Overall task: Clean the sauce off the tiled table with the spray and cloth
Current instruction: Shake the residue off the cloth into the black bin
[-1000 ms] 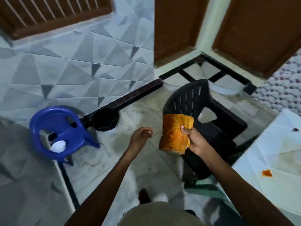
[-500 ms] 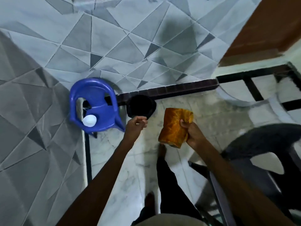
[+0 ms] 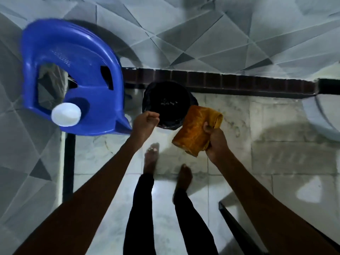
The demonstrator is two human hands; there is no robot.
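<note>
Fingers of the right hand (image 3: 216, 142) curl round a folded orange cloth (image 3: 193, 131), whose long axis slants from lower left up toward the wall. The left hand (image 3: 146, 122) is curled at a black bin's (image 3: 166, 102) rim; whether it pinches anything cannot be told. A blue chair (image 3: 82, 70) bearing a white bowl (image 3: 66, 114) stands beside the bin on a pale marble floor (image 3: 276, 144).

You had two hands in view, the left hand (image 3: 145, 124) and the right hand (image 3: 217, 142), and two bare feet (image 3: 150, 159). You had one orange cloth (image 3: 195, 129), one blue chair (image 3: 88, 61), one white bowl (image 3: 66, 114) and one black bin (image 3: 166, 102).
</note>
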